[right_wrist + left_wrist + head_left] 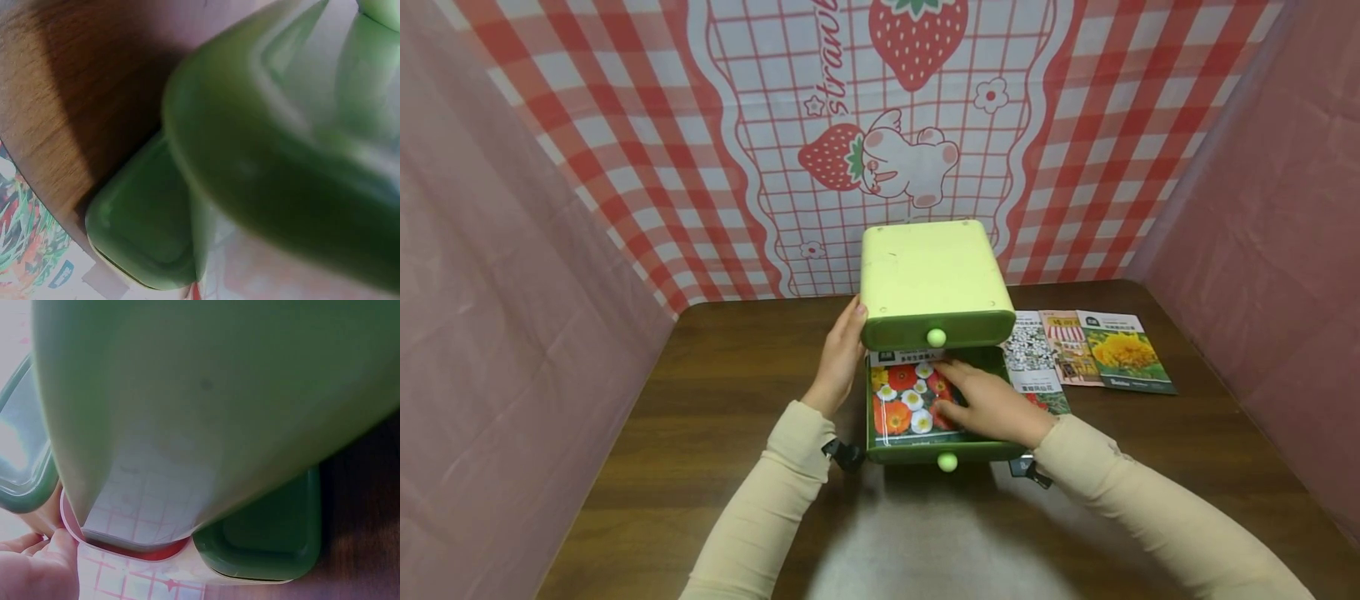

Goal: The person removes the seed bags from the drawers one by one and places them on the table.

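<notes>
A small green cabinet (936,267) has its lower drawer (902,455) pulled out at the front and its upper drawer (895,332) closed. In the lower drawer lies a flower seed packet (902,396) with orange, red and white blooms. My right hand (992,404) reaches into this drawer, fingers and thumb resting on the packet's right part. Against the cabinet's left side, my left hand (838,354) lies with its fingertips near the upper front corner. The left wrist view shows part of the left hand (40,565); the right hand is hidden in its own wrist view.
On the wooden table (737,375), right of the cabinet, lie several seed packets, one with a yellow flower (1123,352) and one with white flowers (1030,343). A checked strawberry cloth (647,167) hangs behind. Pink curtains (1247,183) stand at both sides.
</notes>
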A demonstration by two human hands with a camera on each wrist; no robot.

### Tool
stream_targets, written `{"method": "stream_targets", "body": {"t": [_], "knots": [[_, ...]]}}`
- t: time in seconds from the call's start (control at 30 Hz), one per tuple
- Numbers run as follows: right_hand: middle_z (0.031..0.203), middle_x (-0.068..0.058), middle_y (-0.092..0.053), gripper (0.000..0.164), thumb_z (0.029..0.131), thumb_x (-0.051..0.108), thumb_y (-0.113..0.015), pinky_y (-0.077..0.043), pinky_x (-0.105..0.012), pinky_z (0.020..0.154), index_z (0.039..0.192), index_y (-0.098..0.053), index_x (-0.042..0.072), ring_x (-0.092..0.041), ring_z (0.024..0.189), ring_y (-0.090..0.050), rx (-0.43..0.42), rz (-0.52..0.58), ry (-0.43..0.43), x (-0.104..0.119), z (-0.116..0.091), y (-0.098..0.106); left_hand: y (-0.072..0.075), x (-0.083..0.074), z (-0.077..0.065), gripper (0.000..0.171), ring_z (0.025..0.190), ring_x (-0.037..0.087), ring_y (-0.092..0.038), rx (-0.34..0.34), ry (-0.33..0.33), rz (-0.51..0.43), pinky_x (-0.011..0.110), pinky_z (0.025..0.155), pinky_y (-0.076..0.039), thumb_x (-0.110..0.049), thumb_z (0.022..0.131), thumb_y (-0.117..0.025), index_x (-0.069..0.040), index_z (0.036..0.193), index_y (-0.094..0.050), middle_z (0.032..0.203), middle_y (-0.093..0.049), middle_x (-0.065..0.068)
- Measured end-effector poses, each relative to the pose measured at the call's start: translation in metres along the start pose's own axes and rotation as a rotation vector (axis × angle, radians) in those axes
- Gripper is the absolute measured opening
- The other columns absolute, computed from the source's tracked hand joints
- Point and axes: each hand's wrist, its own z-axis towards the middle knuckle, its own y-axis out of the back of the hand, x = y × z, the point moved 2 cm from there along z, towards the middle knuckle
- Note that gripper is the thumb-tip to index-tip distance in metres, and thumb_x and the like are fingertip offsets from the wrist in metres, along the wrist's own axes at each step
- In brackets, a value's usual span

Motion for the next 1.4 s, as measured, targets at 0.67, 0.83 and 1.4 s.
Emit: {"method": "stream_targets", "body": {"t": [0.67, 0.83, 1.4], "knots": [[0.148, -0.030, -0.041, 0.061, 0.097, 0.016, -0.058, -0.050, -0.044, 0.104, 0.148, -0.033, -0.009, -0.041, 0.130, -0.051, -0.031, 0.730, -0.262, -0.008, 0.006, 0.004, -0.001, -0.001, -0.001, 0.057, 0.146, 0.024, -0.032, 0.003, 0.009, 0.002, 0.046, 0.120, -0.030, -0.044, 0.104, -0.041, -0.019, 0.155, -0.031, 0.161, -0.029, 0.002], [0.144, -0.036, -0.042, 0.060, 0.097, 0.007, -0.055, -0.053, -0.035, 0.099, 0.146, -0.027, -0.016, -0.040, 0.126, -0.054, -0.020, 0.911, -0.324, -0.011, 0.009, 0.005, -0.001, 0.000, 0.000, 0.057, 0.146, 0.023, -0.032, -0.003, 0.015, 0.010, 0.046, 0.119, -0.031, -0.045, 0.104, -0.041, -0.021, 0.154, -0.031, 0.160, -0.030, 0.001], [0.082, -0.003, -0.066, 0.025, 0.096, 0.014, -0.061, -0.061, -0.029, 0.069, 0.111, -0.057, -0.005, -0.010, 0.071, -0.064, 0.171, 0.942, -0.446, -0.014, 0.011, -0.003, -0.001, 0.001, 0.000, 0.058, 0.146, 0.022, -0.033, -0.005, 0.006, 0.020, 0.045, 0.119, -0.032, -0.047, 0.103, -0.040, -0.022, 0.154, -0.031, 0.160, -0.031, 0.000]]}}
